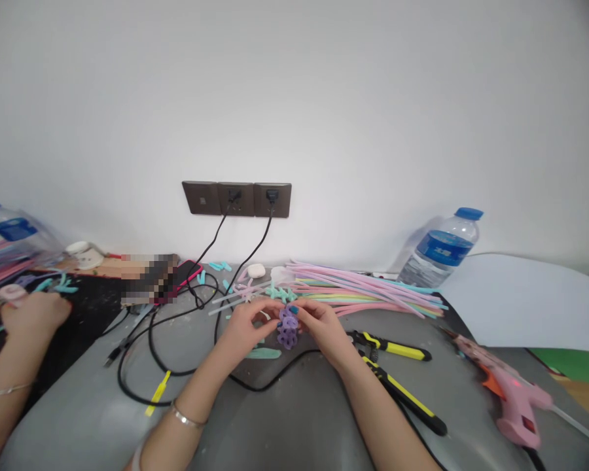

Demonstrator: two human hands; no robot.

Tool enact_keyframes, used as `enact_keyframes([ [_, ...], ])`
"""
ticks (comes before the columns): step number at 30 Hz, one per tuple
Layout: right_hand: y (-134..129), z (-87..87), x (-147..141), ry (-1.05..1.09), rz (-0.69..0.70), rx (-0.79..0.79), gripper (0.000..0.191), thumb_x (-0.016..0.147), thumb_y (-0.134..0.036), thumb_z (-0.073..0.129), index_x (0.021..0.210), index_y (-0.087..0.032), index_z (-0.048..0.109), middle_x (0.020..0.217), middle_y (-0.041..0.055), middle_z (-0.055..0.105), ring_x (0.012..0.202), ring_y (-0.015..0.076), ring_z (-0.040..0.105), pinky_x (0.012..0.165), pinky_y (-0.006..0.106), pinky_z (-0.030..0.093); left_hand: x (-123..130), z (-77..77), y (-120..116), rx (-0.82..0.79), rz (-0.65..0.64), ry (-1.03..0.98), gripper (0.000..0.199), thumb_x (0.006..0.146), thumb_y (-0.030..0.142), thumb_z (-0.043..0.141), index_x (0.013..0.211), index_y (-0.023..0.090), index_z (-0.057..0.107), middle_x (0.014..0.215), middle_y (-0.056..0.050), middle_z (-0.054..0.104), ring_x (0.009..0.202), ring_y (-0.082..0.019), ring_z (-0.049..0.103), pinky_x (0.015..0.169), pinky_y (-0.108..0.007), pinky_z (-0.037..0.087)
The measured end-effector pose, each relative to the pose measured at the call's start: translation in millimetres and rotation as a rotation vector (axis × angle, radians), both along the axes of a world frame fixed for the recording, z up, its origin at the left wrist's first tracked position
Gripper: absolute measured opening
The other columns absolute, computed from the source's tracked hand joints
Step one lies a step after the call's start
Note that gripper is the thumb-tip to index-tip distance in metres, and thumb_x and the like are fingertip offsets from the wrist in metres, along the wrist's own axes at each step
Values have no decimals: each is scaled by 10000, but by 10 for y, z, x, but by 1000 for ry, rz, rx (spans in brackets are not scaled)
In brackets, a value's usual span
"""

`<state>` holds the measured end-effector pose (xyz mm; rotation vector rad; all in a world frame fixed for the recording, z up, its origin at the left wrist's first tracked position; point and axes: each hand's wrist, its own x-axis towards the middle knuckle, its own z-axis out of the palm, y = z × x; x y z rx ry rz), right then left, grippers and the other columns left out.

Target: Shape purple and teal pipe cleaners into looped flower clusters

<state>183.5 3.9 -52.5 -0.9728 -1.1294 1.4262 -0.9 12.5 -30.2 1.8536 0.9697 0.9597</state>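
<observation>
Between my two hands is a small purple piece of looped pipe cleaner (288,333), held up over the grey table. My left hand (248,330) pinches its left side with thumb and fingers. On the other side, the thumb and fingers of my right hand (319,320) are closed on its upper right edge. Just behind my fingertips lies a mint-green branching pipe-cleaner piece (281,292), with a pale pink one (247,290) to its left. A flat teal strip (264,353) rests below my left hand.
Pastel pipe cleaners (368,288) lie behind my right hand, near a water bottle (442,248). Yellow-black pliers (397,373) and a pink glue gun (510,392) are at right. Black cables (152,353) loop at left. Another person's hand (34,317) works at far left.
</observation>
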Motion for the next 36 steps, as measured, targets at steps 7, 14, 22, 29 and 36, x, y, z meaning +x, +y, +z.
enact_keyframes([
  [7,-17,36,-34,18,-20,27,306,675,-463,791,720,-186,671,604,-18,593,533,119,512,504,243,446,28,-42,-23,63,109,37,149,762,161,654,892,186,721,825,-33,732,679,-149,631,634,-238,488],
  [14,-14,40,-46,-10,-20,59,333,660,-485,795,706,-195,637,577,-25,587,498,119,513,489,255,462,26,-40,-34,68,149,42,112,755,188,684,832,207,764,775,-37,759,664,-171,661,634,-261,511],
  [22,-15,38,-35,-34,7,60,345,675,-497,779,694,-191,619,565,-27,582,489,119,518,493,258,454,10,-21,-35,148,121,30,116,760,176,689,811,238,773,818,-44,774,762,-202,710,737,-306,548],
  [29,-32,61,-11,-99,25,69,316,679,-462,788,688,-184,639,526,-38,555,467,105,476,468,236,395,0,-32,-32,142,91,12,105,763,189,690,798,244,773,820,-47,769,785,-205,706,778,-321,554],
  [36,3,28,-33,20,-69,35,328,657,-485,797,720,-192,663,588,-18,608,499,129,542,478,255,438,57,-63,-9,-125,85,-172,246,759,247,674,988,175,727,933,-84,747,845,-215,696,732,-319,581],
])
